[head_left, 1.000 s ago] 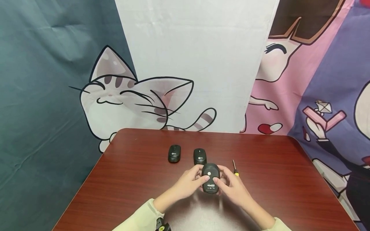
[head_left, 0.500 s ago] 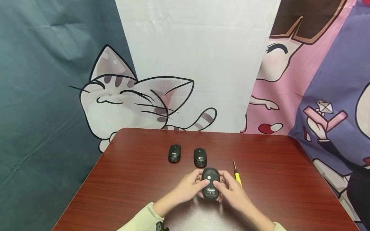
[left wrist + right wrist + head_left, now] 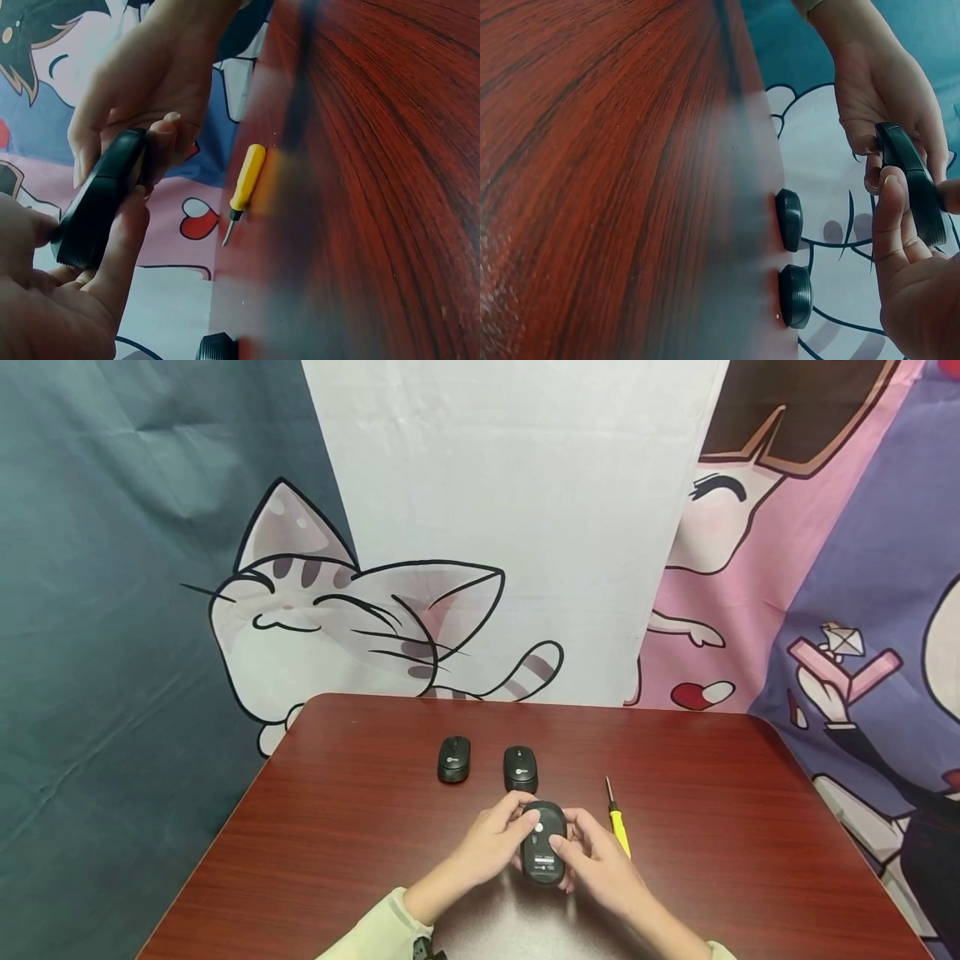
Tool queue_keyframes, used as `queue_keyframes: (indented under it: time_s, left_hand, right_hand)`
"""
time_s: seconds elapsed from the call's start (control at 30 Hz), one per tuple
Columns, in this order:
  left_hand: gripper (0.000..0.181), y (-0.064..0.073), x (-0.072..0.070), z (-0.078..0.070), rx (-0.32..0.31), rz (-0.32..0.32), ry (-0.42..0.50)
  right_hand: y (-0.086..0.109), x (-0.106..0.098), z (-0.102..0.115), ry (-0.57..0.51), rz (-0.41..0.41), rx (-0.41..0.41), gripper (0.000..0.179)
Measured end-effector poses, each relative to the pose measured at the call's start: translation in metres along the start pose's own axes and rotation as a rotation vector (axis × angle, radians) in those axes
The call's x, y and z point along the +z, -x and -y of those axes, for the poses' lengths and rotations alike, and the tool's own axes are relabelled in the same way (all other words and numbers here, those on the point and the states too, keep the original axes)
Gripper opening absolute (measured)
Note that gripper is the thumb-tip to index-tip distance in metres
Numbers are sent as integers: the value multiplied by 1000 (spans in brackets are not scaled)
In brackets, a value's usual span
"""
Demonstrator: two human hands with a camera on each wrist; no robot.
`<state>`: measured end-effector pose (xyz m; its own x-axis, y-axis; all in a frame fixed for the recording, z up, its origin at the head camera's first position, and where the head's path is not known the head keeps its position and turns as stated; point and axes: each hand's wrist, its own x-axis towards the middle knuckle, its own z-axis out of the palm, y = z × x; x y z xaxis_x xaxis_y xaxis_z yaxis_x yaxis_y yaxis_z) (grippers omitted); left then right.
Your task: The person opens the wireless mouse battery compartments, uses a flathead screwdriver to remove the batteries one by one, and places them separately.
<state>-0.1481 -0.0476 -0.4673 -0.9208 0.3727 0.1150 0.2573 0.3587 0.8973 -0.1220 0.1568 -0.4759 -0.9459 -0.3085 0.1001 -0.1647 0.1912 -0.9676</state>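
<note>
A black computer mouse [image 3: 545, 852] is held above the table with its labelled underside turned up. My left hand [image 3: 487, 841] grips its left side, the thumb lying near the white spot at the upper end of the underside. On the other side my right hand [image 3: 602, 863] holds it, with the thumb pressed on the middle of the underside. Both wrist views show the mouse edge-on; in the left wrist view the mouse [image 3: 101, 199] sits between the fingers of both hands. Fingers beneath it are partly hidden in the head view.
Two more black mice, a left one [image 3: 453, 759] and a right one [image 3: 521, 768], lie upright on the reddish-brown table [image 3: 360, 793] beyond the hands. A yellow-handled screwdriver [image 3: 618, 828] lies right of the right hand. A printed cloth [image 3: 510, 485] hangs behind the table.
The held mouse has come slightly nearer to me. The left thumb has shifted up toward the white spot, while the right thumb sits lower. More of the screwdriver is uncovered.
</note>
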Motion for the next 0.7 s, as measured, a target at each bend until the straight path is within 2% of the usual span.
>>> queue_keyframes:
  time_s: [0.13, 0.37, 0.53, 0.7]
  left_hand:
    - [22, -1, 3, -2, 0, -40, -25]
    - [19, -1, 8, -4, 17, -70, -57]
    - [23, 0, 10, -3, 44, -67, -80]
    - [29, 1, 10, -5, 13, -38, -16]
  right_hand:
    - [1, 0, 0, -16, -1, 8, 32]
    - [2, 0, -1, -26, -8, 5, 32]
    - [3, 0, -2, -34, -33, 29, 31]
    - [3, 0, -2, -64, -53, 75, 36]
